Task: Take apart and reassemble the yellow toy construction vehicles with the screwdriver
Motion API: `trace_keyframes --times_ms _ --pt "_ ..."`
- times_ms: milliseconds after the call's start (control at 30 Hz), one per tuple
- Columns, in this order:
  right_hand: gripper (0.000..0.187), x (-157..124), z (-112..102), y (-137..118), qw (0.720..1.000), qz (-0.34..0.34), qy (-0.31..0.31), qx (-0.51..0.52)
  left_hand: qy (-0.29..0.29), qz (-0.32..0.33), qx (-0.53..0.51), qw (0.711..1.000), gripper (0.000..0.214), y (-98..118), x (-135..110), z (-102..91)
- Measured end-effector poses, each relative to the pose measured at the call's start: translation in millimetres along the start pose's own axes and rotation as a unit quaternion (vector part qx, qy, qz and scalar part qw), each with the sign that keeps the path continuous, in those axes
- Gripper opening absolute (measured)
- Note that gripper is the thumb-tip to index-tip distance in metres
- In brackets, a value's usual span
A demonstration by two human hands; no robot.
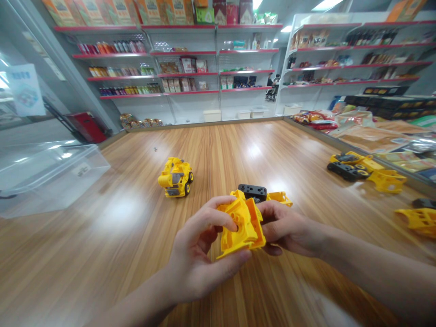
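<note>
A yellow plastic toy truck body part (241, 222) is held above the table's near middle. My left hand (200, 245) grips it from the left, thumb along the lower edge and index finger on its upper face. My right hand (286, 227) has closed on its right side; the fingertips are partly hidden behind the part. Just beyond lie a black toy chassis piece (252, 191) and another yellow piece (279, 198). An assembled yellow toy truck (175, 177) with black wheels stands farther off to the left.
More toy vehicles and parts (361, 168) lie at the right, with another yellow-and-black piece (418, 220) near the right edge. A clear plastic bin (85, 168) is at the left. Packaged goods (361, 122) flank the wooden table (119, 254), and stocked shelves (184, 53) stand behind it.
</note>
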State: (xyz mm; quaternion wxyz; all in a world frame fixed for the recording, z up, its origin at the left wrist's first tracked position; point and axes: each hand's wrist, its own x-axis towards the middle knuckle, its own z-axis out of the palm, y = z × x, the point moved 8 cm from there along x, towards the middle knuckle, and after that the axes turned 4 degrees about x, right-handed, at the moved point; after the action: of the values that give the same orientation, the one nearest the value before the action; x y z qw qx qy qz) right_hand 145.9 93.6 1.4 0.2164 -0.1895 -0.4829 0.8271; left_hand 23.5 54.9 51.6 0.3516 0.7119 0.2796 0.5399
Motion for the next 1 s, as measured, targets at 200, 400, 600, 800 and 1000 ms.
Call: trace_keyframes --times_ms 200,400,600,800,1000 --pt "0.014 -1 8 1 0.998 0.030 -0.006 0.063 0.027 -0.043 -0.063 0.997 0.031 -3 3 -1.8" --pt "0.014 -1 14 -1 0.994 0.023 0.028 0.102 0.032 -0.099 -0.127 0.986 0.025 -10 9 -1.1" --pt "0.012 0 12 -2 0.996 -0.002 0.040 0.082 0.034 -0.149 -0.175 0.973 0.019 -24 3 -1.2" --pt "0.011 0 8 -5 0.995 -0.007 0.074 0.062 0.060 -0.178 -0.225 0.956 0.015 -30 3 -3.2" --pt "0.015 0 6 -6 0.995 -0.004 0.091 0.041 0.128 -0.252 -0.340 0.897 0.013 -39 6 -4.7"
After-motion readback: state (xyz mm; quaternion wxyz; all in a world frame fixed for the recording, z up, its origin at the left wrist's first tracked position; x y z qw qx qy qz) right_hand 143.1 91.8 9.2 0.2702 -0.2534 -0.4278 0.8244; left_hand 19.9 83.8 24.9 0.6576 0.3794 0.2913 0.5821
